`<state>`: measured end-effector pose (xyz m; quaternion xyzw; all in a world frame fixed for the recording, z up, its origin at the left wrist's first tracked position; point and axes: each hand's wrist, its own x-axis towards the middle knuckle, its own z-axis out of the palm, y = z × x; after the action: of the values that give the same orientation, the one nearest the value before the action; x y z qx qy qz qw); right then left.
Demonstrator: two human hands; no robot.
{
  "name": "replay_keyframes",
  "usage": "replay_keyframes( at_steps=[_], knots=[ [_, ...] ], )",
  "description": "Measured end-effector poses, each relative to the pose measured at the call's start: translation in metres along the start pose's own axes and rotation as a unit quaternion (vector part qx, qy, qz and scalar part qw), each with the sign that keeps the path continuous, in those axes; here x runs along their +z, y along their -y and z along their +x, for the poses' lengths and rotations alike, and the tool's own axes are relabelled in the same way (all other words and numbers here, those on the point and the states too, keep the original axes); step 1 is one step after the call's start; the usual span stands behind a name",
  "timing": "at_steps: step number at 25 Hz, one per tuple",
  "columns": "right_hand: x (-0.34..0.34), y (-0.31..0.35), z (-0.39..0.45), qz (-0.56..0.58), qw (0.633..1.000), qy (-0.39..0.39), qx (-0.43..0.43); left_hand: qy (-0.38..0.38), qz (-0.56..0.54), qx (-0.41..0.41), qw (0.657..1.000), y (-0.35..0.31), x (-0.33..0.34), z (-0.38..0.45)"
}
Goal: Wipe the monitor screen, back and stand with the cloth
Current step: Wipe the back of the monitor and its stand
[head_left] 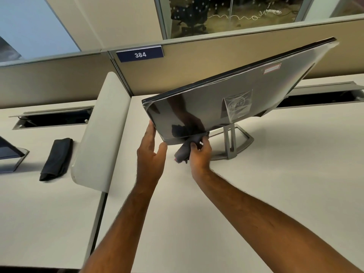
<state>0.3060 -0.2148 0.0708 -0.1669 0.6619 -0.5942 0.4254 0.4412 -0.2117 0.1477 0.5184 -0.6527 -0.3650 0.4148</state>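
Monitor (pixel 226 95) back — cloth (pixel 185 149) gripped by right hand (pixel 199 154) at its lower edge.

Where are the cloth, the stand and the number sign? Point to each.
cloth (pixel 182 152), head view, bunched part beside the fingers
stand (pixel 239 141), head view, base frame
number sign (pixel 140 54), head view, on the digits

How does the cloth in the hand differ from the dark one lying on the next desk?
The cloth is bunched, gripped by the right hand and pressed at the monitor bottom edge; the folded cloth lies flat and untouched on the neighbouring desk. The held one looks greyish, the folded one near black. Both are dark fabric.
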Motion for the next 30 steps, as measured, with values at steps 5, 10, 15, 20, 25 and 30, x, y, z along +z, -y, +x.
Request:
replay_keyframes(
  at_steps=[5,10,15,20,25,30],
  knots=[
    [-0.028,-0.026,-0.003,-0.218,0.963,0.109,-0.115,0.007,0.01,0.007,1.0,0.0,-0.001,-0.002],
    [-0.062,-0.025,0.005,-0.128,0.99,0.052,0.016,0.01,0.024,0.007,1.0,-0.002,-0.002,-0.004],
    [-0.023,0.017,0.01,-0.03,0.999,0.012,0.002,0.019,0.023,0.007,1.0,-0.003,-0.004,-0.003],
    [-0.013,0.008,-0.023,-0.17,0.978,0.124,-0.004,0.01,0.04,0.01,0.999,-0.005,-0.003,-0.001],
    [-0.092,0.012,-0.012,-0.266,0.932,0.245,-0.021,0.017,0.094,-0.008,0.995,-0.007,-0.009,-0.008],
    [-0.184,0.031,0.02,-0.188,0.969,0.159,-0.02,-0.067,0.096,-0.01,0.993,-0.032,0.011,-0.036]
  ],
)
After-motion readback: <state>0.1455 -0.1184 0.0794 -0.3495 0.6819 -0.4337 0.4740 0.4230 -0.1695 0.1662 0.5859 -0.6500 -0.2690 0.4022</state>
